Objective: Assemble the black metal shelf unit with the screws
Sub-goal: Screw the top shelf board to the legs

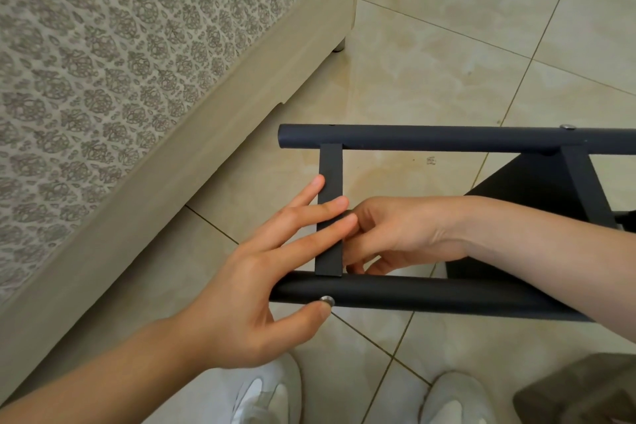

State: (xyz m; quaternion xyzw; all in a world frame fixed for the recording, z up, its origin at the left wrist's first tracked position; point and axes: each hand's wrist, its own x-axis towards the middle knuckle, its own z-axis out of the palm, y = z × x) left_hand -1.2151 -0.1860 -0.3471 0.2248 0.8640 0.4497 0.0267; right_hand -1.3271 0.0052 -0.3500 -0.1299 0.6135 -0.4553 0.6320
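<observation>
Down by the person's shoes [454, 399] sits the black shelf frame [580, 179], and everything turns on its flat crossbar [331, 169], which bridges the far tube [430, 138] and the near tube [430, 296]. Left of the crossbar both tube ends stop short and hang free, with a strip of bare tile before the beige base of the bed [206, 155]. That side is tight. Beyond the crossbar, past the far tube, the floor [447, 55] lies wide open. The left hand [258, 286] reaches in, its fingers [309, 213] stretched straight and laid flat across the crossbar, thumb pressing a silver screw [327, 300] at the crossbar's near end. Right of the crossbar, between the tubes, the right hand [395, 234] has its fingers [364, 251] curled in tight against the bar's edge; what they hold, if anything, is hidden. Farther right a black panel [523, 189] drops from the frame. The floor is glossy cream tile with thin grout lines, and the bed's patterned cover fills the room's left side.
</observation>
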